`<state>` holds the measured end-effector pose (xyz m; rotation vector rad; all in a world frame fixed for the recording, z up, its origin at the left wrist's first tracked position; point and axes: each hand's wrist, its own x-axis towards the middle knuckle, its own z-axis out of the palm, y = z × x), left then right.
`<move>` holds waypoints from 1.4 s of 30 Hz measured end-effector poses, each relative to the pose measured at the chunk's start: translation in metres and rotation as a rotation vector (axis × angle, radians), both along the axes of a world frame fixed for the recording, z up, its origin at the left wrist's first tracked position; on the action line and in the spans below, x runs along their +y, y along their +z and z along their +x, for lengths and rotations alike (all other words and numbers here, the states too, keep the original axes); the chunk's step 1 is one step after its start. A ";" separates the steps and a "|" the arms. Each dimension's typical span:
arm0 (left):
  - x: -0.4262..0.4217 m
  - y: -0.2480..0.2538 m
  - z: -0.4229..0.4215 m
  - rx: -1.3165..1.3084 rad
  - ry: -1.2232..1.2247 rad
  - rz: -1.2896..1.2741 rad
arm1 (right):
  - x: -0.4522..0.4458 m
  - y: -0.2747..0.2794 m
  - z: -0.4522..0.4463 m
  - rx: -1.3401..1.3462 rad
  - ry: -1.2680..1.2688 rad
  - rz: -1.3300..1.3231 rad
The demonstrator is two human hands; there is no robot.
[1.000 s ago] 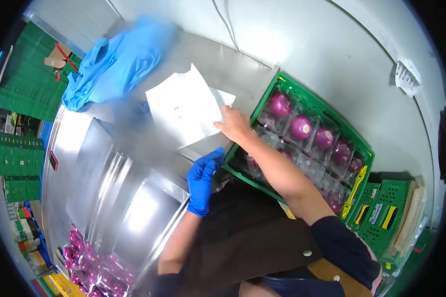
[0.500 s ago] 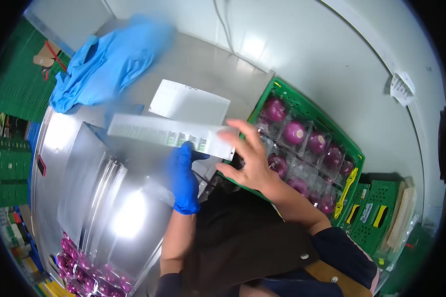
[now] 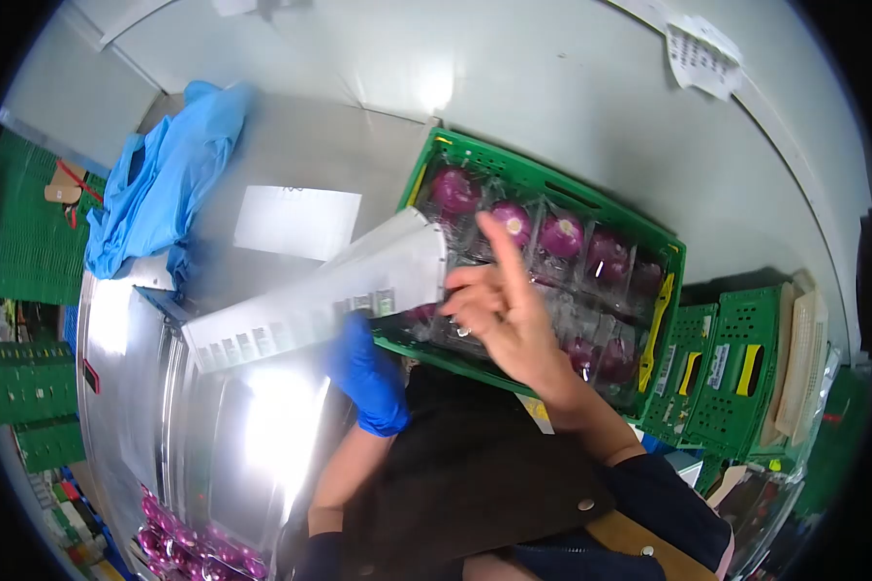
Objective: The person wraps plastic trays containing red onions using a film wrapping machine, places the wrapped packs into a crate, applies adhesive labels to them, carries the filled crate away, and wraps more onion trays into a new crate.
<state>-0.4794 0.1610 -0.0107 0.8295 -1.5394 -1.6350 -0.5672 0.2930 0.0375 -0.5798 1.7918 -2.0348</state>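
Note:
My left hand (image 3: 368, 378), in a blue glove, is closed on the lower edge of a long white label sheet (image 3: 310, 295). Small green-and-black printed labels run along that edge, and the sheet is slightly bent and tilted up to the right. Just past the sheet's right end is my bare right hand (image 3: 513, 324), its index finger stretched out and the others bent but apart. I see nothing clearly held in it. Below it, a green crate (image 3: 572, 198) holds several red onions (image 3: 562, 233) in clear plastic packs.
A white paper (image 3: 297, 221) lies on the metal worktop (image 3: 300, 126), near a crumpled blue plastic garment or bag (image 3: 170, 184). More packed red onions (image 3: 194, 547) sit at the lower left. Green crates (image 3: 736, 378) with yellow handles stand at right.
The label sheet has tilted, its right end rising and left end dropping. My right hand has moved right, away from the sheet's end, over the crate. The view has shifted.

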 end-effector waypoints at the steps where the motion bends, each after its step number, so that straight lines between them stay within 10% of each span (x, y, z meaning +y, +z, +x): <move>1: 0.007 0.000 0.000 -0.021 -0.018 -0.008 | -0.005 -0.002 0.006 -0.062 0.027 -0.130; 6: 0.021 0.003 0.009 0.049 -0.189 -0.100 | 0.023 0.000 -0.002 -0.046 -0.018 -0.224; 9: -0.010 0.018 0.012 0.570 -0.256 0.574 | 0.054 0.002 -0.011 -0.045 -0.024 -0.153; 11: -0.043 0.007 0.030 -0.331 -0.174 -0.338 | 0.072 0.008 -0.018 -0.009 0.002 -0.062; 13: -0.043 0.017 0.028 -0.583 -0.097 -0.753 | 0.084 0.005 -0.023 0.024 0.031 -0.009; 19: -0.039 0.045 0.017 -0.021 -0.046 -0.392 | 0.096 0.006 -0.028 0.051 0.052 0.100; 38: -0.083 0.057 0.047 -0.391 -0.666 -0.571 | 0.123 0.039 -0.019 0.579 -0.076 0.457; 42: -0.070 0.062 0.019 -0.483 -0.648 -0.648 | 0.113 0.031 -0.013 0.228 0.056 0.340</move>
